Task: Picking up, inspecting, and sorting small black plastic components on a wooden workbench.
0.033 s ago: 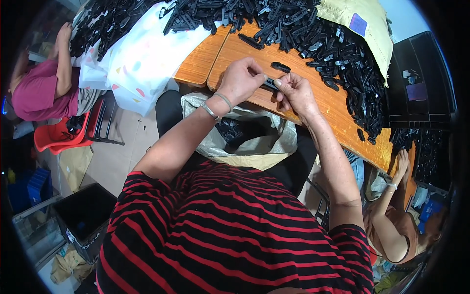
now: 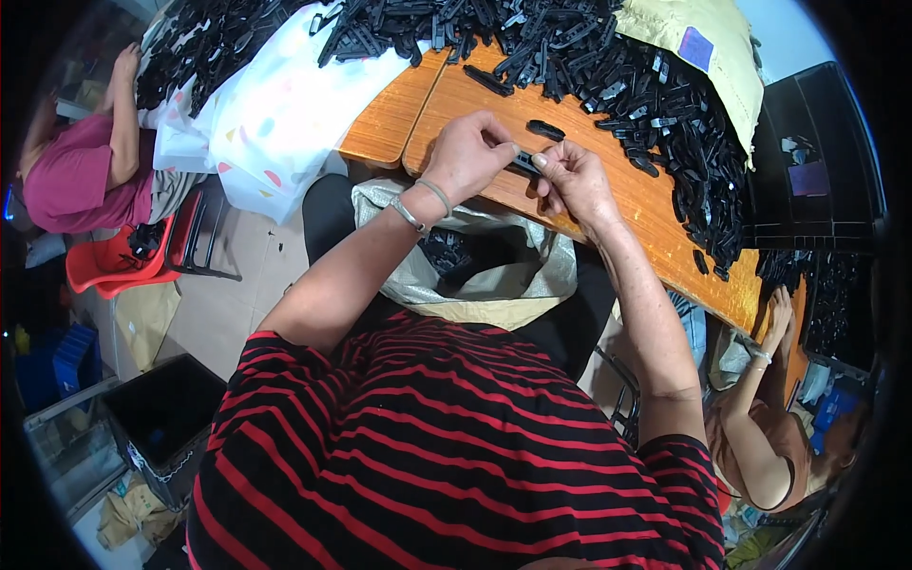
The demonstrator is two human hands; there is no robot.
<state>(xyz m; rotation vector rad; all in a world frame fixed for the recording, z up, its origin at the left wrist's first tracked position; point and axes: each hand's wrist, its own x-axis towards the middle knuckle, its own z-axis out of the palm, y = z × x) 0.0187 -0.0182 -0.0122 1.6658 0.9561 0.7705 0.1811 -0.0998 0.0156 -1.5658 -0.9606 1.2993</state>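
Above the table's near edge, my left hand (image 2: 467,158) and my right hand (image 2: 578,182) pinch the two ends of one small, long black plastic part (image 2: 523,163). Its ends are covered by my fingers, so its exact kind cannot be made out. Just beyond my hands, a single similar black part (image 2: 545,129) lies on the wooden table (image 2: 456,100). Another black part (image 2: 487,80) rests farther off, by the edge of a big heap of such parts (image 2: 560,47). Below my hands, between my legs, a white woven sack (image 2: 556,261) hangs open with dark parts inside.
A white patterned plastic sheet (image 2: 275,123) drapes over the left side. At back right a yellowish sack (image 2: 708,57) lies by the heap. One person (image 2: 81,176) sits left, another (image 2: 760,437) right. A red chair (image 2: 119,261) and black bin (image 2: 166,418) stand left.
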